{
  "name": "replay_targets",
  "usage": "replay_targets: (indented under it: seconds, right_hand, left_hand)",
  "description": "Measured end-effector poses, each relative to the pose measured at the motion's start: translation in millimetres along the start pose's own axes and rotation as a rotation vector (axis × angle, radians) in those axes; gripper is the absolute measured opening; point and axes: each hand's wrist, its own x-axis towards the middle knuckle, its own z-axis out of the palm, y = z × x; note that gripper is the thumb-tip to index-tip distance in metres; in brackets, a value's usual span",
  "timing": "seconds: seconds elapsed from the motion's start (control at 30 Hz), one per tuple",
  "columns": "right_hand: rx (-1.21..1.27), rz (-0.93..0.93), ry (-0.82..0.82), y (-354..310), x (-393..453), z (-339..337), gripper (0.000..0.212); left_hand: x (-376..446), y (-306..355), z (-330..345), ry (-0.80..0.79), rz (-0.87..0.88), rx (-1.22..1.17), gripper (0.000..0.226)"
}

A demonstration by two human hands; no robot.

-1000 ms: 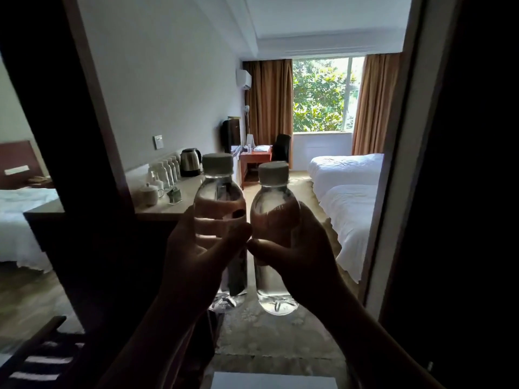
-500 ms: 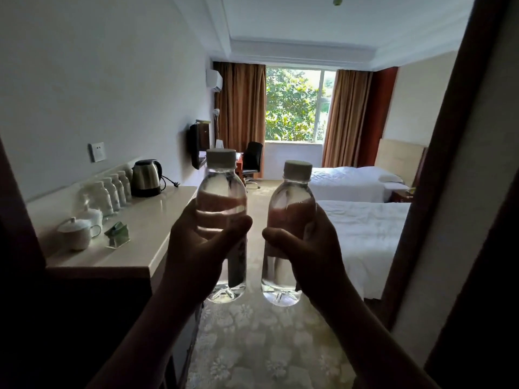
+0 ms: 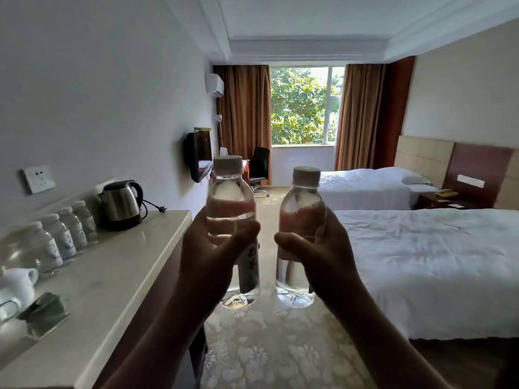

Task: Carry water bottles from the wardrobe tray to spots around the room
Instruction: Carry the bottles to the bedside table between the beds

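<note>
I hold two clear water bottles with pale caps upright in front of me, side by side and slightly apart. My left hand (image 3: 209, 254) grips the left bottle (image 3: 229, 192) around its middle. My right hand (image 3: 323, 256) grips the right bottle (image 3: 304, 197) the same way. Both bottles hang in the air over the patterned carpet, between the counter and the near bed. The wardrobe tray is out of view.
A long pale counter (image 3: 118, 265) runs along the left wall with several small bottles (image 3: 64, 234), a steel kettle (image 3: 120, 204), white teacups (image 3: 16, 284) and a small tray. Two white beds (image 3: 427, 259) fill the right. A nightstand (image 3: 446, 199) with a phone, desk and chair (image 3: 259, 167) lie beyond.
I have stepped forward out of the dark doorway into the room. The door frames have left the view, the counter and beds are closer, and both hands still hold their bottles.
</note>
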Motion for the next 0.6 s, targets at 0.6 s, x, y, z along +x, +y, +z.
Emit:
replay_targets:
  seconds: [0.6]
  right_hand:
    - [-0.078, 0.038, 0.0, 227.8, 348.6, 23.2, 0.037]
  left_hand:
    - [334.9, -245.9, 78.6, -0.069, 0.015, 0.078, 0.039]
